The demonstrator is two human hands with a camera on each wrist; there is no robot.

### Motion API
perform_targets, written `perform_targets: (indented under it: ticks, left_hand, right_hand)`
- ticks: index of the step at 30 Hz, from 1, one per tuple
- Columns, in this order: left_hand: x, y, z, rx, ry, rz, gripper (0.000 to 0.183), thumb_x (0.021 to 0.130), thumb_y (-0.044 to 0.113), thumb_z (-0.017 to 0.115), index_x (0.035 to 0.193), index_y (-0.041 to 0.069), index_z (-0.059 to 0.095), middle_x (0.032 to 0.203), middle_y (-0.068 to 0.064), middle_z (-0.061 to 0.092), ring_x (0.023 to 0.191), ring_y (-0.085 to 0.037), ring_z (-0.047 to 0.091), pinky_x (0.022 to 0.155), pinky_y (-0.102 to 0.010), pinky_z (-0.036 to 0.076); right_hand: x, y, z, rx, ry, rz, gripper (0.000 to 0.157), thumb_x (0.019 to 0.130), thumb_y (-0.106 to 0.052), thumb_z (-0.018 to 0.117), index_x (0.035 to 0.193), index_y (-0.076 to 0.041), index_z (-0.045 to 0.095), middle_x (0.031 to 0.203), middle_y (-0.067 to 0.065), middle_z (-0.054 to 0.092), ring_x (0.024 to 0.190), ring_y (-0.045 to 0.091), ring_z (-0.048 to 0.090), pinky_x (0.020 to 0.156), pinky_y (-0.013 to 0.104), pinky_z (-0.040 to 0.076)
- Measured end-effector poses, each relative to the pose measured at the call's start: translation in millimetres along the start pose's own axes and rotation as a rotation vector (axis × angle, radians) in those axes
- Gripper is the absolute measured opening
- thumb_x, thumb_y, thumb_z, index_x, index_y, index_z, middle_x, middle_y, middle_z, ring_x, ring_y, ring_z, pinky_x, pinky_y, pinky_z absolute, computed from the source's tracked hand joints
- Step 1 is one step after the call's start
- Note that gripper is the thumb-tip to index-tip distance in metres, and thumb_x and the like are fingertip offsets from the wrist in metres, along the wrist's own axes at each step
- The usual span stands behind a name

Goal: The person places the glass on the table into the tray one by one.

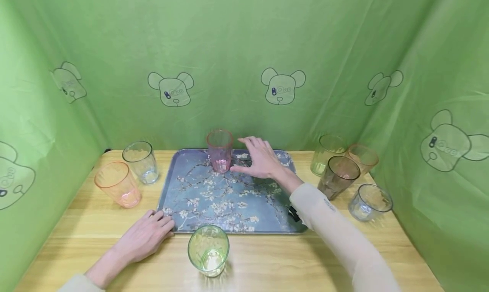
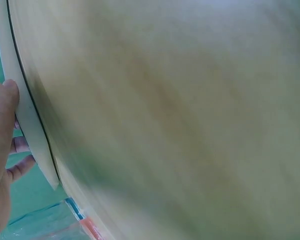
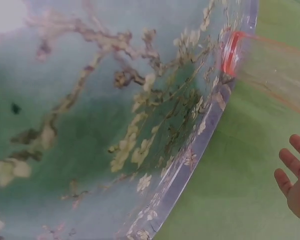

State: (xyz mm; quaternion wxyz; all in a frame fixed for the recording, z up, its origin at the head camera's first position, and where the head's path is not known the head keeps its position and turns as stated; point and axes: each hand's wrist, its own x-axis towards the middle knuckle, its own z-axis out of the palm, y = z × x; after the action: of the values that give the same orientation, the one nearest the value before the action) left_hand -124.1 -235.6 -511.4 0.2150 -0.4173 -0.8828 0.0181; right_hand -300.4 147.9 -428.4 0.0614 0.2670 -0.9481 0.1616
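A pink clear tumbler [image 1: 220, 154] stands upright near the back edge of a blue tray [image 1: 198, 217] printed with blossom branches. Just right of the tumbler is my right hand [image 1: 259, 159], thumb and fingers spread apart, with a gap between them and the glass. The right wrist view also has this hand [image 3: 297, 175] beside the tumbler [image 3: 270, 67]. My left hand [image 1: 147, 237] grips the tray's near left corner; in the left wrist view the thumb of this hand [image 2: 0, 135] lies on one side of the rim and fingers on the other.
Left of the tray stand an orange tumbler [image 1: 118, 186] and a bluish one [image 1: 142, 162]. In front is a green tumbler [image 1: 209, 247]. At right cluster a yellow-green [image 1: 318, 160], a brown [image 1: 338, 177], an orange [image 1: 363, 156] and a short grey glass [image 1: 368, 205]. Green curtains [image 1: 229, 50] enclose the wooden table [image 1: 267, 262].
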Motion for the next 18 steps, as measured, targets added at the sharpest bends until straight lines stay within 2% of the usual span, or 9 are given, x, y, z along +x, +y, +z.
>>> perform_targets:
  ticks: [10, 18]
  left_hand:
    - [-0.2, -0.6, -0.1, 0.000, 0.009, 0.006, 0.019, 0.090, 0.032, 0.076, 0.092, 0.021, 0.060, 0.091, 0.007, 0.064, 0.085, -0.013, 0.054, 0.081, -0.035, 0.046]
    - [-1.0, -1.6, 1.1, -0.005, 0.009, 0.010, 0.018, 0.090, 0.032, 0.075, 0.093, 0.021, 0.060, 0.091, 0.008, 0.064, 0.085, -0.013, 0.053, 0.081, -0.035, 0.047]
  right_hand:
    - [-26, -13, -1.5, 0.005, 0.001, -0.073, 0.106, 0.080, -0.076, 0.073, 0.160, -0.015, 0.040, 0.161, 0.013, 0.046, 0.148, 0.036, 0.045, 0.121, 0.059, 0.036]
    - [-48, -20, -0.5, -0.062, -0.014, -0.157, 0.110, 0.078, -0.080, 0.070, 0.161, -0.016, 0.039, 0.161, 0.013, 0.047, 0.147, 0.036, 0.047, 0.121, 0.061, 0.035]
